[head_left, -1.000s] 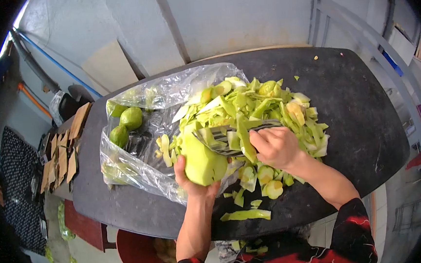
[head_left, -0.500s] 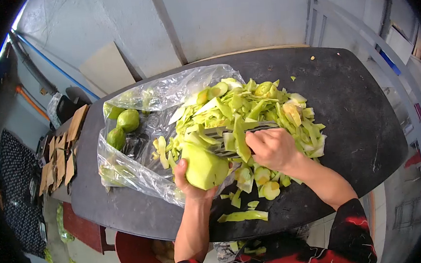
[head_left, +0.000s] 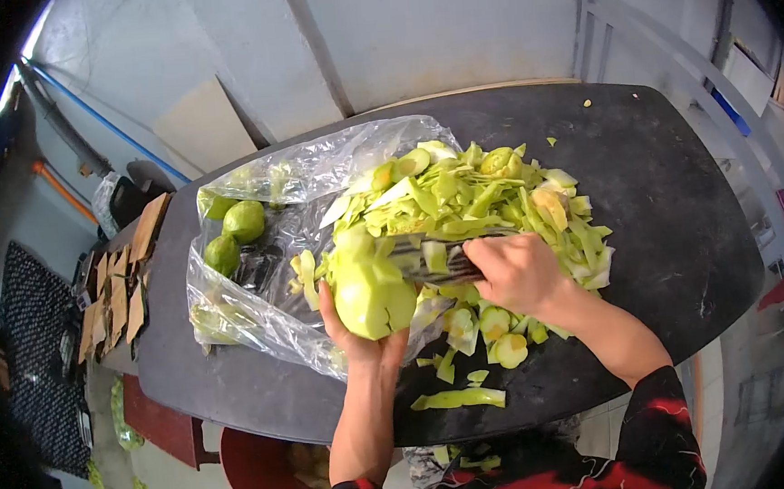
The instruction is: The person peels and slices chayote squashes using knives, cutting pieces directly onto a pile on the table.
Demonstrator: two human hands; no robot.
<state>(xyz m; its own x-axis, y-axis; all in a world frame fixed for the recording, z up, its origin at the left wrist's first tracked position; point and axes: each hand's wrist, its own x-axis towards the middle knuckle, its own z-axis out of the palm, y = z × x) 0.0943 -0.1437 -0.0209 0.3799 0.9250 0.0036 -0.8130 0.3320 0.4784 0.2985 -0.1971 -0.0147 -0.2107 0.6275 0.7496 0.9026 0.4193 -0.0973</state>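
A large pale green peeled fruit rests in my left hand, whose fingers wrap round its lower part. My right hand is closed round the handle of a wide knife. The blade, dark with light streaks, points left against the upper right side of the fruit, and a bit of green peel sticks to it. Behind and beneath the knife lies a large heap of green peels. The handle is mostly hidden in my right hand.
Two whole green fruits lie in a clear plastic bag on the dark table. A long peel strip lies near the front edge. Below stands a red tub; a grey metal rail is at the right.
The long peel strip that hung on the blade is gone from it. The fruit has turned a little in my left hand, and the knife remains against its upper part.
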